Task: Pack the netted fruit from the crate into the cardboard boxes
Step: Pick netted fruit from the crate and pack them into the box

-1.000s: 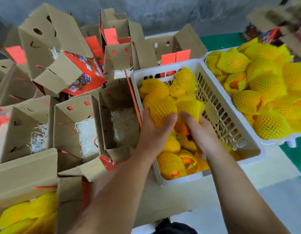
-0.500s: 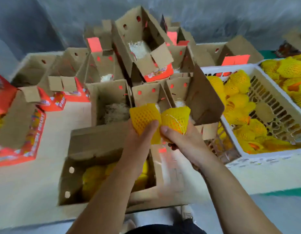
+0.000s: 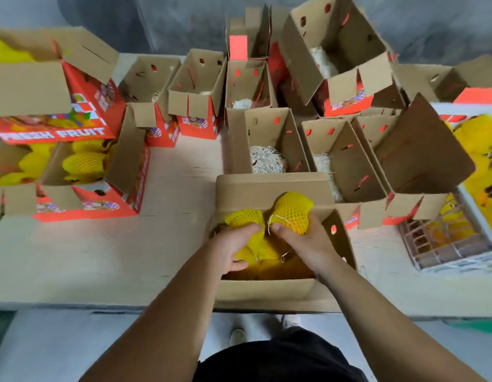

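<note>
My left hand (image 3: 231, 247) grips a yellow-netted fruit (image 3: 244, 219) at the mouth of the open cardboard box (image 3: 269, 292) right in front of me. My right hand (image 3: 305, 244) grips a second netted fruit (image 3: 293, 211), held slightly higher over the same box. More netted fruit (image 3: 266, 250) lies inside the box under my hands. The white crate (image 3: 460, 260) with the remaining netted fruit stands at the far right, partly cut off by the frame.
Several open cardboard boxes lined with pale shredded filling (image 3: 266, 161) stand behind the near box. Two red "FRESH FRUIT" boxes (image 3: 82, 166) at the left hold netted fruit. The pale table top (image 3: 87, 252) runs along the near edge; my feet show below.
Both hands lifted one fruit each out of the crate, carried them left and lowered them into the near box. My view swung left, so the crate is at the right edge.
</note>
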`<action>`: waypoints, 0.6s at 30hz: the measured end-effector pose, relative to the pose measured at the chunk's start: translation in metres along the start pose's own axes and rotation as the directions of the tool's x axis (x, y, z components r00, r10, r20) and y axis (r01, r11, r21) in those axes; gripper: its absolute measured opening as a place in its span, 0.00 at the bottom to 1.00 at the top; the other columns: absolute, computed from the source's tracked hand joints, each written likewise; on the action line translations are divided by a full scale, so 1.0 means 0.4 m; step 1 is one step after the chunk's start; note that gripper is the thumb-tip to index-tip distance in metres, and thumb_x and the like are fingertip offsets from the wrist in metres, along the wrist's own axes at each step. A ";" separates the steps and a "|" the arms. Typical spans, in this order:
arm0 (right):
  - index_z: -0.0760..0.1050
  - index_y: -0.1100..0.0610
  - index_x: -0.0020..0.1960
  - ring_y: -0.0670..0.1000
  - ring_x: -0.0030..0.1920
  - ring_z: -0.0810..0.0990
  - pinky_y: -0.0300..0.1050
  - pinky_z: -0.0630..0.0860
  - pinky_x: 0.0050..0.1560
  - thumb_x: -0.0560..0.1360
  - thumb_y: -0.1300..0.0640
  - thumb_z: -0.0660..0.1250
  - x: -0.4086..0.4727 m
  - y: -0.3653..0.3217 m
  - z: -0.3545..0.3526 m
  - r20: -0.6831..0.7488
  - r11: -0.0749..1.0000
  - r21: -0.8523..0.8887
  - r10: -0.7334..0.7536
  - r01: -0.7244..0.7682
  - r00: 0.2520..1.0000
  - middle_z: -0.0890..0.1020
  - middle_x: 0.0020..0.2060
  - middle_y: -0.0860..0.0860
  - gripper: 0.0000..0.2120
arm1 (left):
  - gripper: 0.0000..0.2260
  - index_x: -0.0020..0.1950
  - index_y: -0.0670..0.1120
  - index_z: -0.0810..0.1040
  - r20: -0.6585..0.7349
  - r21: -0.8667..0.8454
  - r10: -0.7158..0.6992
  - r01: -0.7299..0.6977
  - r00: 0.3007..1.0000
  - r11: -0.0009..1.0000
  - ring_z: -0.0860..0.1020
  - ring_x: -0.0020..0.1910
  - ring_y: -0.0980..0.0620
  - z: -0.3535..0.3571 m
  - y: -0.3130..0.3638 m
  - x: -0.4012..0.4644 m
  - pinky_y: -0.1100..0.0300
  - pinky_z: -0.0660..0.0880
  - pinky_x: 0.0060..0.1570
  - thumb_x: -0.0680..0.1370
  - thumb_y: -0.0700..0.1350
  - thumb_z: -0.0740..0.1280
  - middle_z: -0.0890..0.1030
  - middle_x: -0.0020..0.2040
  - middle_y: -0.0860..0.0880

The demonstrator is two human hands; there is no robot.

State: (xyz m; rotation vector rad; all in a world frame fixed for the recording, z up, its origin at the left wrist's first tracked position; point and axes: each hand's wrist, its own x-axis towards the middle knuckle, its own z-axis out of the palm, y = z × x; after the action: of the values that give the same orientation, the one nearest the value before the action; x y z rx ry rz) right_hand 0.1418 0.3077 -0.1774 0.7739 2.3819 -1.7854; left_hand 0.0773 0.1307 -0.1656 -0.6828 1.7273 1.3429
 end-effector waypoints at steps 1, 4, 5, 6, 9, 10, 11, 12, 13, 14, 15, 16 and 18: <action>0.76 0.44 0.57 0.44 0.52 0.84 0.46 0.80 0.55 0.65 0.36 0.79 0.003 0.004 0.001 -0.006 1.000 -0.009 0.015 -0.015 1.000 0.85 0.49 0.43 0.26 | 0.33 0.71 0.49 0.69 -0.061 0.165 0.063 -0.052 0.996 0.985 0.76 0.61 0.47 0.015 -0.004 0.017 0.51 0.79 0.53 0.72 0.60 0.77 0.74 0.64 0.51; 0.73 0.45 0.61 0.46 0.52 0.82 0.48 0.79 0.57 0.61 0.31 0.77 0.005 0.005 0.013 0.018 0.991 -0.127 0.049 -0.047 0.999 0.84 0.52 0.44 0.34 | 0.39 0.75 0.44 0.62 -0.183 0.382 0.204 -0.122 0.962 0.916 0.75 0.65 0.43 0.056 -0.025 0.076 0.52 0.74 0.65 0.73 0.59 0.77 0.74 0.65 0.45; 0.72 0.45 0.63 0.47 0.53 0.82 0.49 0.79 0.58 0.59 0.29 0.76 0.003 0.004 0.016 0.034 0.984 -0.169 0.062 -0.055 0.998 0.83 0.53 0.45 0.38 | 0.41 0.76 0.42 0.61 -0.204 0.349 0.182 -0.102 0.962 0.931 0.74 0.68 0.42 0.068 -0.030 0.093 0.51 0.72 0.68 0.73 0.58 0.77 0.73 0.68 0.44; 0.71 0.45 0.64 0.48 0.54 0.82 0.50 0.78 0.59 0.58 0.28 0.75 0.000 0.002 0.018 0.046 0.977 -0.204 0.071 -0.060 0.996 0.83 0.54 0.45 0.40 | 0.42 0.78 0.40 0.59 -0.228 0.286 0.132 -0.063 0.965 0.956 0.72 0.71 0.42 0.080 -0.030 0.103 0.50 0.70 0.71 0.74 0.56 0.76 0.71 0.73 0.42; 0.67 0.44 0.65 0.49 0.54 0.81 0.50 0.78 0.59 0.60 0.27 0.74 -0.005 -0.005 0.018 0.053 0.966 -0.249 0.082 -0.066 0.995 0.81 0.54 0.46 0.40 | 0.33 0.73 0.39 0.65 -0.330 0.043 0.051 -0.039 0.943 0.998 0.75 0.69 0.41 0.100 -0.012 0.103 0.46 0.74 0.68 0.75 0.53 0.73 0.73 0.71 0.40; 0.67 0.44 0.66 0.49 0.54 0.81 0.50 0.78 0.59 0.61 0.28 0.75 -0.006 -0.006 0.017 0.053 0.972 -0.224 0.087 -0.073 0.995 0.81 0.54 0.46 0.40 | 0.29 0.71 0.41 0.68 -0.352 -0.039 0.065 -0.084 0.934 0.996 0.76 0.66 0.40 0.100 -0.007 0.085 0.46 0.75 0.66 0.75 0.53 0.72 0.75 0.68 0.40; 0.67 0.44 0.66 0.48 0.54 0.82 0.49 0.79 0.58 0.62 0.30 0.75 -0.007 -0.007 0.016 0.054 0.982 -0.170 0.094 -0.083 0.994 0.81 0.54 0.45 0.39 | 0.25 0.68 0.45 0.69 -0.377 -0.088 0.123 -0.168 0.918 0.982 0.76 0.64 0.40 0.099 -0.007 0.061 0.47 0.75 0.65 0.76 0.53 0.71 0.75 0.67 0.41; 0.69 0.45 0.66 0.47 0.53 0.83 0.49 0.81 0.57 0.63 0.31 0.76 -0.008 -0.009 0.013 0.061 0.991 -0.096 0.100 -0.094 0.993 0.82 0.54 0.45 0.38 | 0.20 0.66 0.48 0.70 -0.378 -0.082 0.240 -0.291 0.894 0.953 0.75 0.64 0.42 0.092 -0.017 0.039 0.49 0.74 0.64 0.77 0.51 0.70 0.74 0.66 0.43; 0.70 0.46 0.65 0.46 0.51 0.84 0.47 0.82 0.53 0.64 0.31 0.76 -0.009 -0.012 0.011 0.074 0.995 -0.023 0.100 -0.098 0.992 0.84 0.53 0.46 0.35 | 0.17 0.64 0.52 0.70 -0.318 -0.034 0.402 -0.434 0.859 0.900 0.75 0.63 0.44 0.086 -0.032 0.015 0.52 0.73 0.62 0.76 0.48 0.69 0.74 0.65 0.46; 0.72 0.46 0.63 0.45 0.49 0.85 0.45 0.83 0.49 0.65 0.32 0.75 -0.012 -0.018 0.007 0.086 0.995 0.027 0.091 -0.093 0.992 0.85 0.52 0.48 0.33 | 0.18 0.63 0.53 0.71 -0.182 0.019 0.550 -0.556 0.815 0.831 0.76 0.62 0.46 0.077 -0.048 -0.006 0.53 0.73 0.61 0.74 0.46 0.69 0.75 0.65 0.48; 0.73 0.46 0.63 0.44 0.48 0.85 0.43 0.82 0.46 0.67 0.32 0.74 -0.014 -0.023 0.005 0.093 0.995 0.052 0.076 -0.081 0.993 0.85 0.52 0.48 0.30 | 0.22 0.65 0.54 0.73 -0.003 0.050 0.636 -0.635 0.772 0.771 0.76 0.62 0.48 0.070 -0.063 -0.023 0.55 0.74 0.61 0.72 0.46 0.69 0.76 0.65 0.49; 0.74 0.46 0.63 0.44 0.48 0.85 0.42 0.82 0.46 0.69 0.33 0.73 -0.016 -0.028 0.005 0.098 0.996 0.063 0.062 -0.068 0.993 0.85 0.52 0.49 0.29 | 0.25 0.68 0.55 0.73 0.145 0.108 0.662 -0.677 0.735 0.728 0.76 0.61 0.50 0.064 -0.075 -0.029 0.57 0.75 0.60 0.70 0.48 0.69 0.76 0.65 0.49; 0.73 0.48 0.64 0.47 0.51 0.85 0.47 0.82 0.52 0.71 0.36 0.72 -0.020 -0.036 0.004 0.111 0.995 0.078 0.053 -0.062 0.992 0.85 0.53 0.50 0.27 | 0.25 0.67 0.58 0.74 0.191 0.235 0.729 -0.752 0.657 0.616 0.75 0.59 0.53 0.055 -0.088 -0.008 0.60 0.73 0.58 0.71 0.50 0.75 0.76 0.63 0.52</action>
State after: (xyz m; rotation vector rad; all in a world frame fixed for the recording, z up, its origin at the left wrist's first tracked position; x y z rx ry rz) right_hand 0.1421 0.3006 -0.1626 0.7251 2.2092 -1.8615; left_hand 0.1135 0.1415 -0.1827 0.3347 2.1936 1.5458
